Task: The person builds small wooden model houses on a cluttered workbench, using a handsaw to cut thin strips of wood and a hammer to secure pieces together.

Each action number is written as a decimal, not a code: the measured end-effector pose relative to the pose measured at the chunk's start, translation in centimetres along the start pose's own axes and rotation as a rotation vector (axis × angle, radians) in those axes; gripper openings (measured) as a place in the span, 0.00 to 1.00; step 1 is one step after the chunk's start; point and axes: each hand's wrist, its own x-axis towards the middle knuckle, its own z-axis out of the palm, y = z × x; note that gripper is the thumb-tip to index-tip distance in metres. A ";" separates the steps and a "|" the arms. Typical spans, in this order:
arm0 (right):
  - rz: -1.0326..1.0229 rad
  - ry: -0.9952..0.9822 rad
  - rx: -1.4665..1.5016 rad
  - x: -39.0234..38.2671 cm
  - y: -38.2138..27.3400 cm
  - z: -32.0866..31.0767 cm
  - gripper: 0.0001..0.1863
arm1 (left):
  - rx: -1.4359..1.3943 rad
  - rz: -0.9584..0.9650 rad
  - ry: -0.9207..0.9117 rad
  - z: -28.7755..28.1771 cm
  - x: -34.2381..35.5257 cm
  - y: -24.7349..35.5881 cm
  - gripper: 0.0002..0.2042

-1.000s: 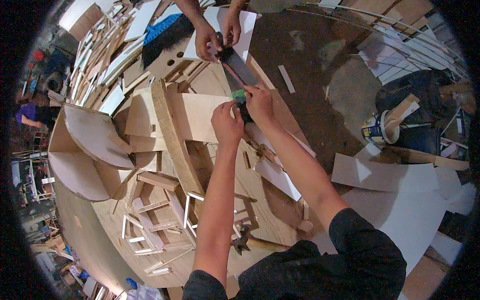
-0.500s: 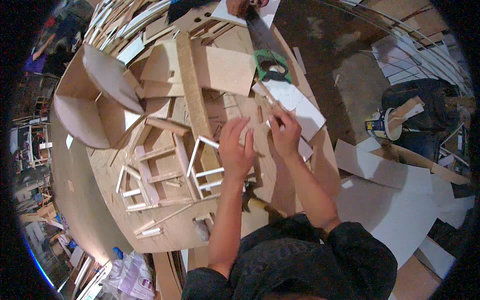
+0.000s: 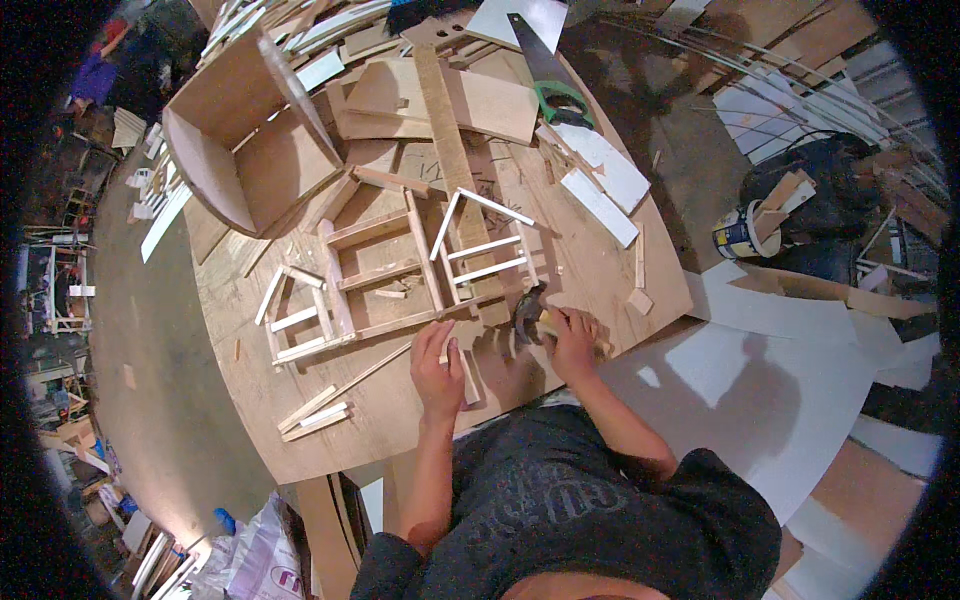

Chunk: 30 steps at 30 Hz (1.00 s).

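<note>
Hammer (image 3: 528,315): on or just above the table (image 3: 625,290), at four o'clock from the wooden frame (image 3: 380,274), dark head toward ten
Right hand (image 3: 572,345): now curled closed round the hammer's handle, come down from the saw (image 3: 540,62)
Left hand (image 3: 438,370): at five o'clock from the frame, loosely bent, thumb apart, nothing clearly held; contact with the wood strip (image 3: 470,385) beside it cannot be told
Saw: at one o'clock from the frame, lying unheld
Change: work seems to have passed from saw to hammer
</note>
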 end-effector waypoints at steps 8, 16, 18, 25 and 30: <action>0.130 0.112 0.033 -3.4 -2.1 0.9 0.29 | -0.083 0.078 -0.120 -5.2 -1.3 -5.6 0.14; 0.332 0.164 0.105 -10.1 -2.7 1.4 0.29 | 0.070 0.209 -0.068 -3.9 -1.2 -8.6 0.22; 0.352 0.156 0.010 -10.3 -4.1 1.1 0.31 | 0.093 0.216 -0.109 -3.3 0.6 -9.3 0.24; 0.267 0.290 0.059 -5.9 -10.9 0.0 0.28 | 0.357 0.186 -0.313 -0.8 3.4 -13.1 0.24; 0.236 0.161 0.277 -2.1 -13.9 0.7 0.25 | 0.355 0.262 -0.272 -0.3 4.2 -13.7 0.18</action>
